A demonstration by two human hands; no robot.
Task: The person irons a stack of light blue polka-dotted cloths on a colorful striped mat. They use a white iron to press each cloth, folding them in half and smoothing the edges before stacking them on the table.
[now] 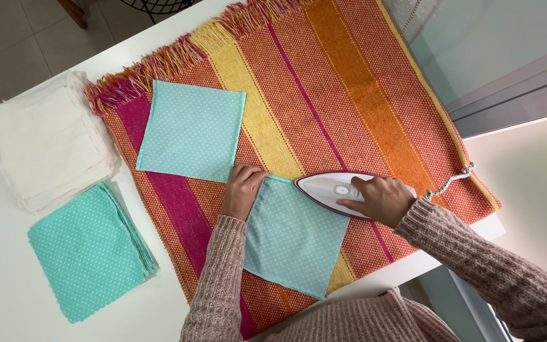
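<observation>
Iron (332, 190): white with dark red edge, resting on the upper right edge of a pale teal dotted fabric square (292, 237) on the striped woven blanket (349, 95). Right hand (380, 199) wraps its handle, fingers curled together. Left hand (242, 190) presses the square's top left corner, fingers together. Nearby: second teal square (191, 130); white fabric stack (49, 152) and teal stack (87, 250) on white table (1, 285).

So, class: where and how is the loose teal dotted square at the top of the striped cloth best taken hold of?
Take the teal dotted square by its upper-left corner, coming from the fringe side of the striped cloth. It lies flat and single-layered, so a corner pinch probably lifts it cleanly, and that corner is farthest from the iron under the right hand and from the left hand.
</observation>
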